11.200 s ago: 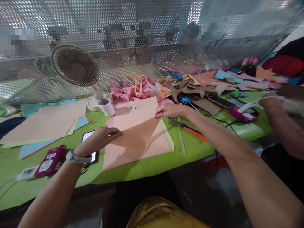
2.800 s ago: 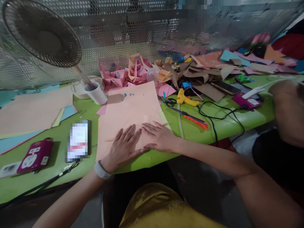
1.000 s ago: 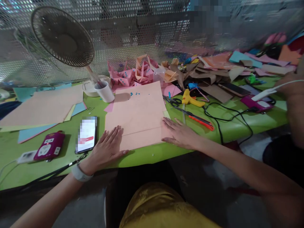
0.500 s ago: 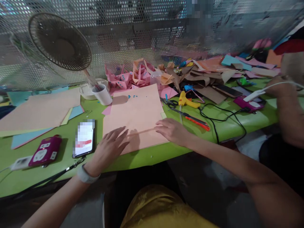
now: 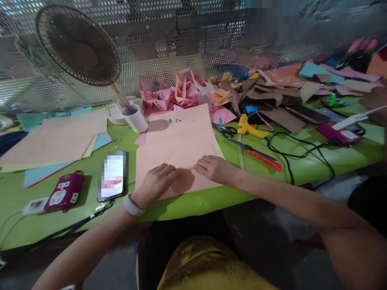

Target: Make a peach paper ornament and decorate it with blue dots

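A large peach sheet of paper point(image 5: 178, 143) lies in front of me on the green table, small blue bits scattered near its top. Just above its lower part, a thin peach paper strip point(image 5: 188, 168) runs between my two hands. My left hand point(image 5: 157, 181) has its fingers closed at the strip's left end, the fingertips partly hidden. At the right end my right hand point(image 5: 215, 169) pinches the strip between thumb and fingers. Right of the sheet are black scissors point(image 5: 229, 131), a yellow glue gun point(image 5: 249, 128) and an orange cutter knife point(image 5: 264, 159).
A phone point(image 5: 113, 175) and a purple power socket point(image 5: 65, 191) lie to the left. Behind them stand a white cup point(image 5: 135, 119) and a fan point(image 5: 79, 48). Pink folded papers point(image 5: 157, 96) and scraps line the back. Another person's hand point(image 5: 375, 102) is at far right.
My left hand has moved right, closer to my right hand, and its fingers have drawn together. Less of the strip shows between them. The view has shifted slightly.
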